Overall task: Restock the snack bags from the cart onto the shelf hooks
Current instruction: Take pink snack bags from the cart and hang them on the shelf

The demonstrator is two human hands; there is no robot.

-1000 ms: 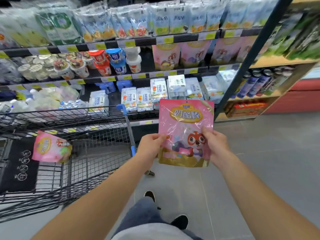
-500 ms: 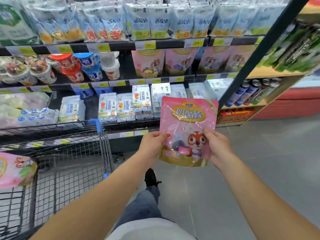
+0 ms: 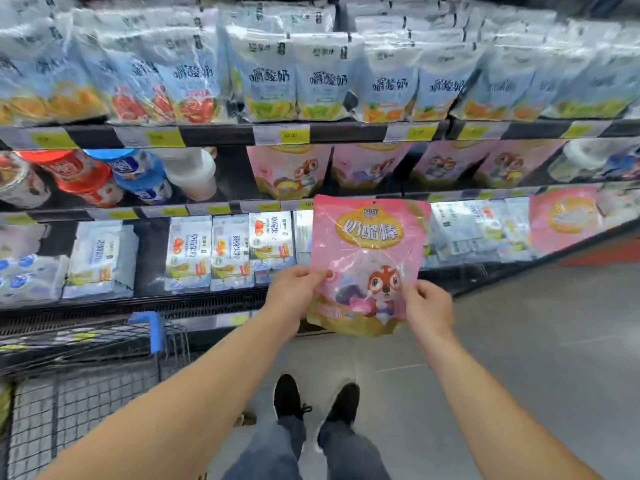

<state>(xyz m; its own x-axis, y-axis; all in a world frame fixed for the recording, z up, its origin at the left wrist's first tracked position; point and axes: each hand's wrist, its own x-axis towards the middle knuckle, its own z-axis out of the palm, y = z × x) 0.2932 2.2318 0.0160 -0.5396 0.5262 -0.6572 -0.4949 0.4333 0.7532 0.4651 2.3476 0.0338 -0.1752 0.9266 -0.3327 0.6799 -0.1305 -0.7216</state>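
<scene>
- Head view looks down along two bare forearms to a pink snack bag (image 3: 367, 261) held upright in front of the shelves.
- Left hand (image 3: 292, 292) pinches the bag's lower left edge, thumb on the front; right hand (image 3: 429, 306) pinches its lower right edge the same way.
- Glossy pink foil covers the bag, with a gold oval label carrying white characters near the top, a cartoon squirrel with big glasses lower right, and a gold band along the bottom; creases catch the light.
- Its top edge overlaps the price-tag rail (image 3: 221, 210) under the middle shelf level.
- Matching pink bags (image 3: 289, 171) hang in a row on the middle level, just above and behind the held one.
- Pale blue pouches (image 3: 263, 77) with fruit pictures fill the top level; red, blue and white tubs (image 3: 135, 174) sit at middle left.
- White packets (image 3: 188, 254) stand on the lower level, left of the bag.
- Wire cart (image 3: 86, 393) with a blue handle corner sits near left; its contents cannot be made out.
- Black shoes (image 3: 287, 396) stand on the grey floor (image 3: 536, 341).
</scene>
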